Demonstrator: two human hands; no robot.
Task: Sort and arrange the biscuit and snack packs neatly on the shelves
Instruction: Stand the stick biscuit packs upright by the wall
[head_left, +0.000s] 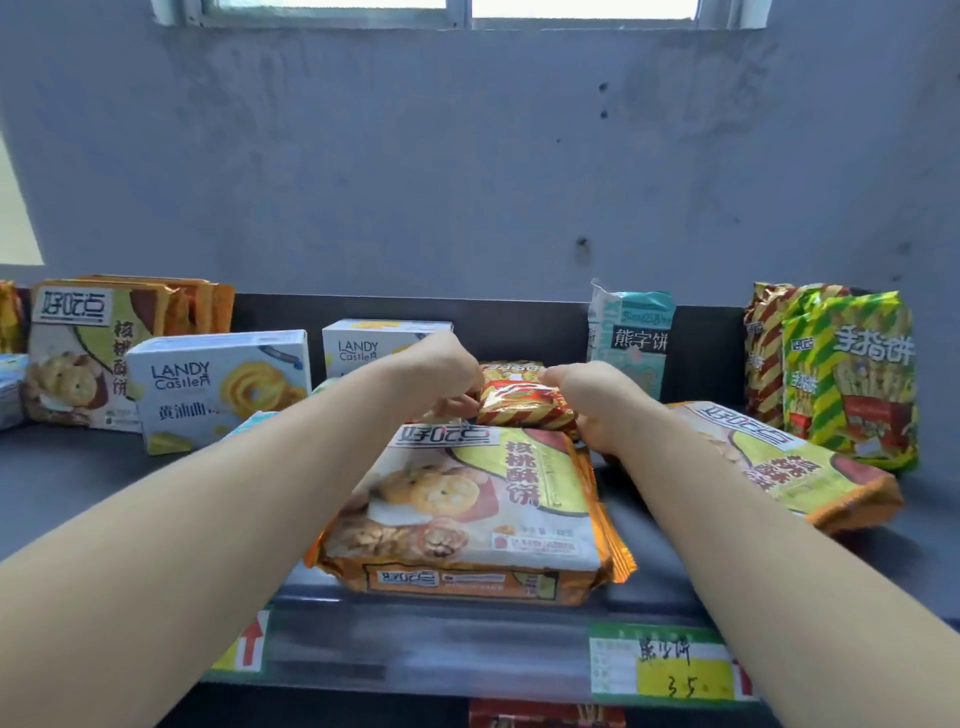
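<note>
While your hands (511, 395) clamp the red striped pack (524, 404), two walnut biscuit packs (467, 509) lie flat on the shelf (62, 467), unsorted.

Red-striped snack pack (524, 402) lies atop flat walnut-biscuit pack (467, 514).

My hands (447, 374) hold a small pack (524, 405) behind the big pack (467, 499); boxes (218, 389) sit left, bags (852, 374) far right.

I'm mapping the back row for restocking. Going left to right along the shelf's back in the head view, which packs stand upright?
Walnut biscuit bag → front Landy Castle box → rear Landy Castle box → teal bear biscuit bag → green finger biscuit bags.
</note>
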